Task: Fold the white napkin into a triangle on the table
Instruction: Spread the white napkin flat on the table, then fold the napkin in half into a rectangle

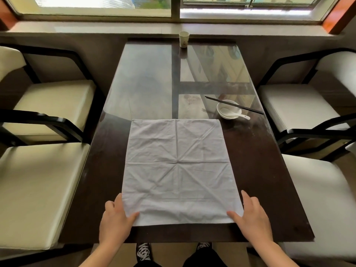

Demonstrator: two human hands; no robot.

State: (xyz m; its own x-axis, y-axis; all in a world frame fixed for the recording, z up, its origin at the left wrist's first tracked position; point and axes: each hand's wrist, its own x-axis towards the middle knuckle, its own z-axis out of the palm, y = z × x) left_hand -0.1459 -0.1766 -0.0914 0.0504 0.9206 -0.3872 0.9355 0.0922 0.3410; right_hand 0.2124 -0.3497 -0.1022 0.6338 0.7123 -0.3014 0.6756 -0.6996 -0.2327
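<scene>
Bowl [228, 111] far right, well apart

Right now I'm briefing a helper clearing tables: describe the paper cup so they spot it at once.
Start at the long dark table under the window. At its far edge, by the sill, stands the paper cup, alone. It is pale and upright, unlike the low white bowl holding a spoon nearer on the right.
</scene>
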